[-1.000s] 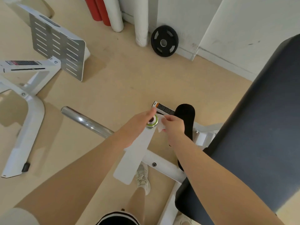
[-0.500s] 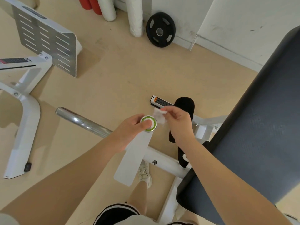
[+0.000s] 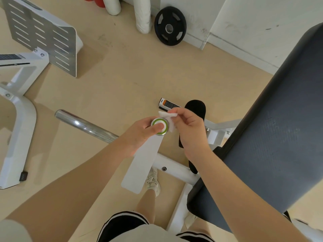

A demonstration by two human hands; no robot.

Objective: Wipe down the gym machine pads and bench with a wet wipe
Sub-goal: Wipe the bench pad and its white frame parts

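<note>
The left hand (image 3: 139, 135) was wrapped around the top of a white lever (image 3: 141, 165), its thumb laid on the green-ringed knob (image 3: 160, 126), much as half a second before. A small white wet wipe (image 3: 168, 117) was pinched between thumb and fingertips of the right hand (image 3: 189, 130) and was held against the knob's far right edge; earlier it had been raised just beyond the knob. The dark bench pad (image 3: 272, 137) was seen at the right, untouched, and a black weight plate (image 3: 169, 26) was leaned against the wall
</note>
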